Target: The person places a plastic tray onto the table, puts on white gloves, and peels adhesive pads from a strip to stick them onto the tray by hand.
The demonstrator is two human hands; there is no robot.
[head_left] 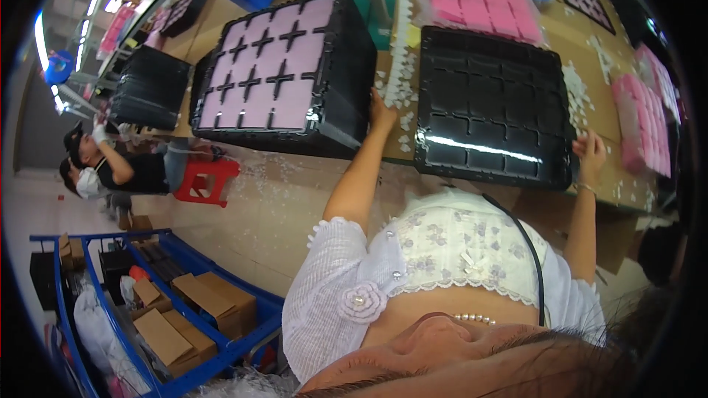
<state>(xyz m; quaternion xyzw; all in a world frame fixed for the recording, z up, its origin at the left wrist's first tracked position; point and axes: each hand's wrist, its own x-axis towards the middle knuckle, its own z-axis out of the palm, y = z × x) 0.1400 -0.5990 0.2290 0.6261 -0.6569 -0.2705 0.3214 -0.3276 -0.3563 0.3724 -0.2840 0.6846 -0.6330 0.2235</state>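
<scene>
Left hand: the left hand (381, 112) is laid against the right side wall of the stack of black trays (346, 81), fingers spread flat on it; nothing is clasped in it.
Left arm: the bare forearm is stretched out from the white sleeve (324, 302) toward the stack, nearly straight.
Right hand: the right hand (590, 151) is set at the near right corner of the empty black tray (490, 107), fingers loosely curled at its edge; whether the rim is pinched cannot be told.
Right arm: the arm is raised steeply from the elbow, a thin bracelet seen at the wrist.
Stack of trays: it stands on the brown worktable (582, 44), left of the empty tray; its top tray is filled with pink pads (262, 74) in a grid.
Empty tray: it lies flat before the person, between the two hands, its compartments bare.
White scraps: small white pieces (402, 77) are strewn in the gap between stack and tray and along the tray's right side.
Surroundings: more pink pads (479, 0) are laid beyond the tray; a blue cart with cardboard boxes (184, 317) stands on the floor at lower left, and a red stool (206, 177) near another seated person.
</scene>
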